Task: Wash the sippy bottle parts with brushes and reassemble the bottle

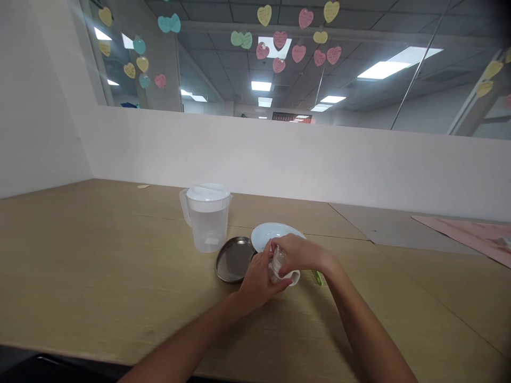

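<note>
Both hands meet over the wooden table (99, 276) on a small clear bottle (278, 264). My left hand (257, 282) wraps round its lower part from below. My right hand (297, 251) grips its top, fingers curled. A white cap or rim (293, 277) shows under the bottle. Just behind the hands lies a white plate (267, 234), and to its left a flat metal dish (232, 259). A clear plastic jug (207, 217) with a white lid stands further left and back. A green item (317, 277) peeks out beside my right wrist.
A white partition wall (279, 159) runs along the table's far edge, with glass and paper hearts above it. A grey mat (395, 229) and a pink sheet (475, 234) lie at the far right. A small scrap (142, 186) lies at the back left.
</note>
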`<state>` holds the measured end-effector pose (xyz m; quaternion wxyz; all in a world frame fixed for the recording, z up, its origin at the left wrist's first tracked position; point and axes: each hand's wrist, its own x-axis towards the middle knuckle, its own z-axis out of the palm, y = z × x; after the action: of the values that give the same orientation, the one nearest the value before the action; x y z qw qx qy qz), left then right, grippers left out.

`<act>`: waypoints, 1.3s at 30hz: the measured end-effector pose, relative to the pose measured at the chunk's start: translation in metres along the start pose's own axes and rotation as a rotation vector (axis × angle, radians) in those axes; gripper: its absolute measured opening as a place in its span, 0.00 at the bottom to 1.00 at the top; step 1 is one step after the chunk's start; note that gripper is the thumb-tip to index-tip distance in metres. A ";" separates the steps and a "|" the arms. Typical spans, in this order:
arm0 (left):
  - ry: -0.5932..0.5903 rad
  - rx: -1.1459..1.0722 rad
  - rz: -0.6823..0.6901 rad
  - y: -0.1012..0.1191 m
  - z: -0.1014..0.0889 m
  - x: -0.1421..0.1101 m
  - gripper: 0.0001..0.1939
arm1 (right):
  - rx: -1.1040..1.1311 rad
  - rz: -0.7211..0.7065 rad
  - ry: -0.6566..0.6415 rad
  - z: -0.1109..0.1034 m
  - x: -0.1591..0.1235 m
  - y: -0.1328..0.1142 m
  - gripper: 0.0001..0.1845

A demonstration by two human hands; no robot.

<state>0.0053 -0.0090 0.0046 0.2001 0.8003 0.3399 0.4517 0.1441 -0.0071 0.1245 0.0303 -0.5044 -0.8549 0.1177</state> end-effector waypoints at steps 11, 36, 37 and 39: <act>-0.006 -0.007 -0.047 -0.001 0.002 -0.001 0.44 | -0.033 0.020 0.006 0.000 0.002 0.000 0.23; -0.010 -0.031 -0.079 -0.006 0.003 -0.002 0.44 | -0.194 0.106 -0.013 0.006 0.005 -0.003 0.27; -0.009 -0.031 -0.078 -0.006 0.003 -0.001 0.44 | -0.196 0.110 -0.012 0.006 0.005 -0.003 0.27; -0.011 -0.028 -0.065 -0.007 0.003 0.000 0.45 | -0.175 0.117 -0.013 0.004 0.005 -0.003 0.27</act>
<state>0.0054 -0.0047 -0.0012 0.2276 0.7884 0.3583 0.4453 0.1383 -0.0054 0.1206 -0.0263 -0.5532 -0.8313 0.0475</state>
